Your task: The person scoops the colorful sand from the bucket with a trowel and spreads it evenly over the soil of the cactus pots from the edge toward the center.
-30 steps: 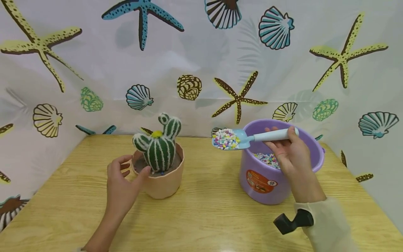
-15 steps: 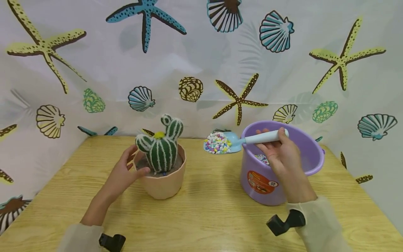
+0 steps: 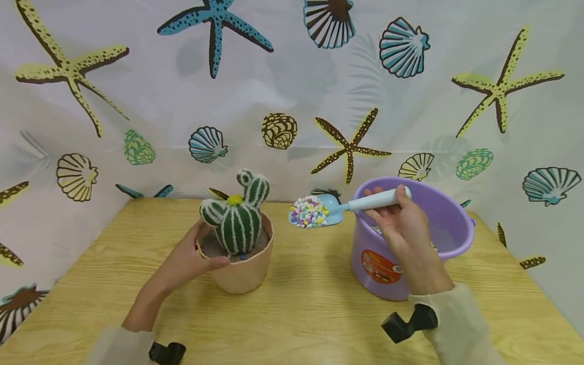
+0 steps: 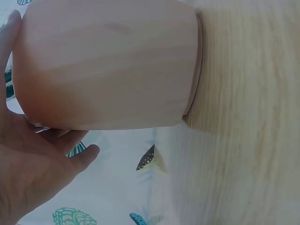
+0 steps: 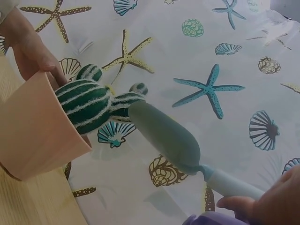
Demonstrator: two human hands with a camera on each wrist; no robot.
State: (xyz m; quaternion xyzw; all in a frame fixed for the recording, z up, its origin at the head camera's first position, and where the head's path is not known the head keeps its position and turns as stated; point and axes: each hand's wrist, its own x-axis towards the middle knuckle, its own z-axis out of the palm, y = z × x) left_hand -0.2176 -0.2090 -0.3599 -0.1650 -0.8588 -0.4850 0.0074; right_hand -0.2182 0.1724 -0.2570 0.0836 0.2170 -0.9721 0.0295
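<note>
My left hand (image 3: pixel 184 263) grips the peach flowerpot (image 3: pixel 246 279) at its left side, thumb along the front rim, the other fingers mostly hidden by the pot. A knitted green-and-white cactus (image 3: pixel 239 230) with a yellow flower stands upright in brown filling. In the left wrist view, the fingers (image 4: pixel 83 158) curl at the pot's upper part. My right hand (image 3: pixel 406 228) holds a light blue trowel (image 3: pixel 335 209) by its pale handle, blade pointing left. Small multicoloured pebbles (image 3: pixel 307 213) heap on the blade. In the right wrist view, the trowel's underside (image 5: pixel 164 133) overlaps the cactus.
A purple bucket (image 3: pixel 362 248) with an orange label stands right of the pot, under my right hand, with more pebbles inside. Both pot and bucket are on a wooden table (image 3: pixel 301 324). Behind hangs a white cloth (image 3: pixel 255 86) printed with shells and starfish.
My left hand has closed in from the pot's left side onto its rim. My right hand has carried the loaded trowel left, away from above the bucket and nearer the cactus.
</note>
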